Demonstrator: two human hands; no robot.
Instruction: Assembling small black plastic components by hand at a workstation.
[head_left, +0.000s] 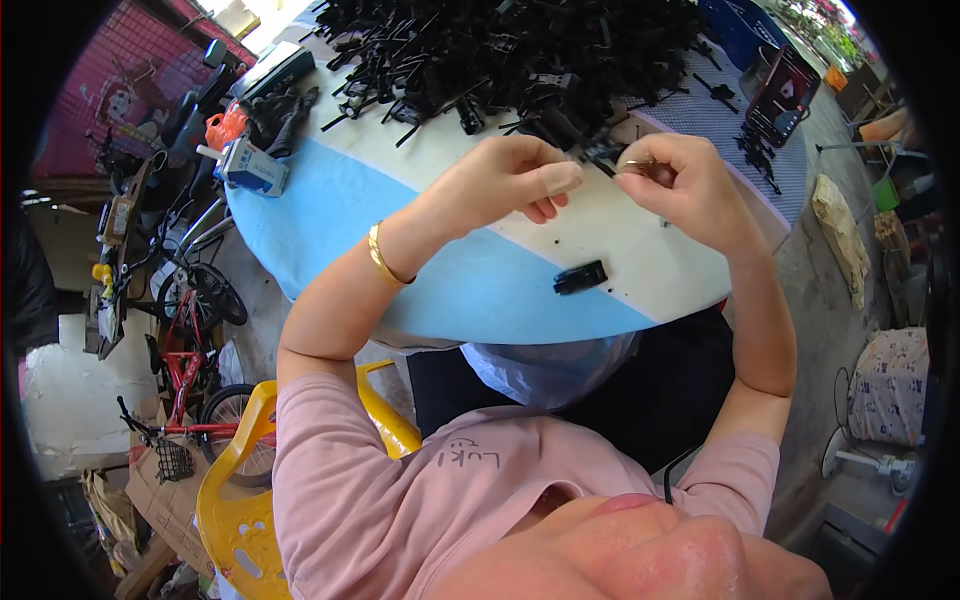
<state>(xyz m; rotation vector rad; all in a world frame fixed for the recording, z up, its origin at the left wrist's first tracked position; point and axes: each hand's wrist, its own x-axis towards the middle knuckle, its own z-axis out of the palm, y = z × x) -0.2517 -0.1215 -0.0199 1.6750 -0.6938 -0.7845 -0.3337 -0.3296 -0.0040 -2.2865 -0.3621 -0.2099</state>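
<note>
On the table [420, 300], one black piece [580, 278] lies near two hands [500, 185] [695, 190].

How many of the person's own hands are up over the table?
2: the left hand, and the right hand to its right, both over the table near the heap of black parts. Neither is wholly hidden, though some fingers are partly covered.

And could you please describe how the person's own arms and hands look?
Both arms wear short, plain pink sleeves, leaving the forearms bare. A shiny gold-coloured bracelet circles the left wrist. The left hand has a pale cover or wrap on one digit. The right hand is ungloved, with no bracelet visible at its wrist.
</note>
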